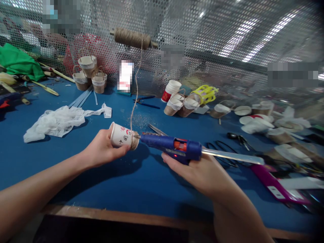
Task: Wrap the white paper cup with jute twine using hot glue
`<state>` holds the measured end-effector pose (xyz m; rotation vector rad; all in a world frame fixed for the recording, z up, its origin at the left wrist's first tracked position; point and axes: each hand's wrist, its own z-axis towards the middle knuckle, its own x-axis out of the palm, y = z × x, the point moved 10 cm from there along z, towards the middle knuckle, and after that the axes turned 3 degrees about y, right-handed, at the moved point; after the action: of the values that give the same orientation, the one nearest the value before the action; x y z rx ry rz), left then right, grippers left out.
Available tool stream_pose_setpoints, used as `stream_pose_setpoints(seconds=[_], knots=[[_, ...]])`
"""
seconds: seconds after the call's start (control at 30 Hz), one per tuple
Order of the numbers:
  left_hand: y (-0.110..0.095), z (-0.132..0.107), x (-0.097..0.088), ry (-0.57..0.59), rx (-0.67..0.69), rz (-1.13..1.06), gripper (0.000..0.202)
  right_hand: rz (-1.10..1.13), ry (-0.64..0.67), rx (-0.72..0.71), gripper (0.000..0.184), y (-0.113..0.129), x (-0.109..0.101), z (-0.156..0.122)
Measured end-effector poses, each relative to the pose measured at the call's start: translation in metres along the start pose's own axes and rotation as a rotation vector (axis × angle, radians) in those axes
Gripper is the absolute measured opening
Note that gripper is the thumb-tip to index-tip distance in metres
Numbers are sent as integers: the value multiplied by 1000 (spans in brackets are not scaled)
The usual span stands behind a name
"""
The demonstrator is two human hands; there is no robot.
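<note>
My left hand (102, 148) is closed around a white paper cup (120, 135) held on its side, its base wrapped with jute twine. A strand of twine (135, 84) runs up from the cup to a spool (131, 37) on a rod at the mesh wall. My right hand (199, 170) grips a blue hot glue gun (174, 146), whose nozzle touches the twine-wrapped end of the cup. A clear glue stick (233, 156) sticks out of the gun's back.
On the blue table (76, 168) lie a crumpled white plastic sheet (57, 121), twine-covered cups (88, 72) at the back left, more cups (177, 103) in the middle and right, scissors (239, 139), and a magenta tool (273, 184). Another person sits behind the mesh.
</note>
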<state>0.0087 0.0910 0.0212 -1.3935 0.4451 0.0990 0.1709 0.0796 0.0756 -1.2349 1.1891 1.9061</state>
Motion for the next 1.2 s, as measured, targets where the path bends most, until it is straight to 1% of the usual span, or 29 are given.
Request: stream_pose_setpoints(seconds=[0.13, 0.3, 0.43, 0.5, 0.6, 0.7, 0.83, 1.0, 1.2], knots=[[1, 0, 0, -3, -10, -1, 31, -10, 18, 23, 18, -1, 0, 1], [3, 0, 1, -2, -36, -9, 34, -26, 40, 3, 16, -1, 3, 0], [2, 1, 1, -3, -44, -32, 36, -45, 28, 17, 19, 2, 1, 2], [3, 1, 1, 0, -42, -43, 37, -61, 46, 6, 20, 5, 0, 3], [4, 1, 2, 9, -44, -40, 36, -60, 100, -52, 22, 9, 1, 4], [6, 1, 2, 15, -61, -24, 36, -43, 110, -95, 21, 12, 0, 3], [7, 1, 2, 16, -72, -21, 35, -55, 111, -70, 21, 9, 0, 3], [3, 1, 3, 19, -43, -63, 36, -50, 140, -110, 18, 9, 3, 1], [5, 1, 2, 9, -50, -45, 34, -21, 150, -97, 20, 8, 5, 0]])
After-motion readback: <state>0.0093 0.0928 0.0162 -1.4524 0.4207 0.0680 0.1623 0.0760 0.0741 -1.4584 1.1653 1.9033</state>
